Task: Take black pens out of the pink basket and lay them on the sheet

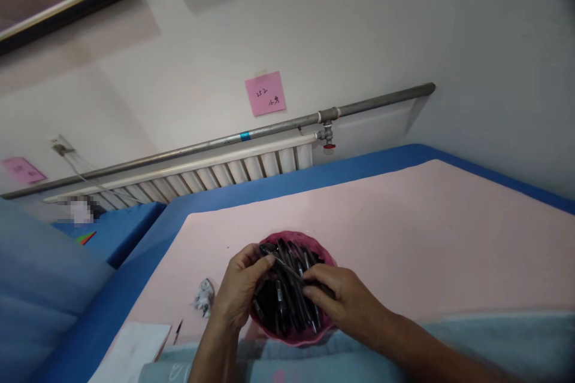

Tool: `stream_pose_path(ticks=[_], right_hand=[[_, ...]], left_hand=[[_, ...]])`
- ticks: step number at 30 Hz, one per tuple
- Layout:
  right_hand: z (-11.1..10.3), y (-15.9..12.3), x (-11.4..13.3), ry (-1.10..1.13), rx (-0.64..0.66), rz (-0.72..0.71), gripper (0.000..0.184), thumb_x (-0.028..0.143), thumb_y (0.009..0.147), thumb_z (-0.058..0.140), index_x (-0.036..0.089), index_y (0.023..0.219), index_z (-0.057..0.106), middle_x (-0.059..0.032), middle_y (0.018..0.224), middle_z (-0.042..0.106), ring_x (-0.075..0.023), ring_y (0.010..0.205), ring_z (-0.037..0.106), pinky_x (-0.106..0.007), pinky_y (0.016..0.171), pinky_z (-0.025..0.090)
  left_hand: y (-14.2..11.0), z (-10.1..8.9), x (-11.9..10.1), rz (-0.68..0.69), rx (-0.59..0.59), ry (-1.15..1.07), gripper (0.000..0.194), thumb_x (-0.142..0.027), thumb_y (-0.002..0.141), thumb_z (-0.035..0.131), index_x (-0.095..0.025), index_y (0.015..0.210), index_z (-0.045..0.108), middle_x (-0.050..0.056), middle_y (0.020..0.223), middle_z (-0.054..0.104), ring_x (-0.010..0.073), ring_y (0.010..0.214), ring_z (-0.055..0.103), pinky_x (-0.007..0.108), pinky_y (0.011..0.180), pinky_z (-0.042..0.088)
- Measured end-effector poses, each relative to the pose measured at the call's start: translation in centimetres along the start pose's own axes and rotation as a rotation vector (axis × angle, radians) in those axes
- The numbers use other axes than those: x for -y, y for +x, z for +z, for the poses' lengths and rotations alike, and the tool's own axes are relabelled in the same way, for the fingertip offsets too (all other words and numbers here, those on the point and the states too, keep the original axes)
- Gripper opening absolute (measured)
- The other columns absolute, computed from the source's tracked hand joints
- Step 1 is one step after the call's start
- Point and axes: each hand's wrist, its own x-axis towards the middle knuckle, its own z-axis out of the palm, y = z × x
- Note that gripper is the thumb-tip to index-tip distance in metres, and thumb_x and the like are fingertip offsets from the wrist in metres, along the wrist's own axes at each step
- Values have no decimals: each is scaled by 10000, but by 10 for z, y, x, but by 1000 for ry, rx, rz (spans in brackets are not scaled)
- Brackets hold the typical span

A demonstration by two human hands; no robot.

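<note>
Slim items (281, 305) — glossy, plastic-looking | basket (294, 342) — pink plastic | pipe (278, 127): dull metal

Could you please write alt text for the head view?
Two bare hands, left and right, hold a slim dark object over a pink basket of similar dark items, on a pink-topped blue table beside a radiator.

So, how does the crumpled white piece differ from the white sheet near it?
The crumpled piece is bunched up, the sheet lies flat. The crumpled piece is smaller than the visible sheet. The crumpled piece shows dark marks; the sheet looks plain. Both are whitish and lie left of the pink basket.
</note>
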Motion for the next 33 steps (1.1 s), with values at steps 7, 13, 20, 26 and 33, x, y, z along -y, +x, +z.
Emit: stream_pose_path(ticks=[7,13,20,26,33], right_hand=[[-13,3,2,90,-209,33,151,269,803,479,211,857,608,11,764,651,-134,695,593,-228,636,440],[-54,13,-22,-210,-354,318,217,328,807,428,200,752,595,-3,689,639,-146,629,575,-226,555,388],[-74,16,-56,-566,-200,532,204,278,789,419,181,718,583,-46,680,622,-170,623,542,-238,500,284],[-77,12,-65,-643,-154,571,195,261,790,429,175,746,598,-54,728,631,-167,650,549,-238,492,247],[-76,12,-71,-686,-125,575,184,266,794,435,181,758,594,-48,759,641,-171,686,563,-242,495,234]], left_hand=[[2,-12,-13,71,-185,67,352,-365,652,656,-138,918,611,47,788,658,140,682,605,254,634,457],[10,-42,-10,125,-364,553,282,-367,675,586,-151,855,598,32,773,636,153,682,578,281,632,445],[12,-36,-1,131,-237,1272,176,-272,723,487,-183,808,612,46,808,610,176,766,546,293,699,390],[13,-24,3,71,-147,1564,185,-268,743,462,-172,808,606,63,823,567,186,780,535,286,691,365],[14,-23,8,86,-114,1625,252,-267,766,422,-159,893,611,75,812,549,208,777,531,310,700,370]])
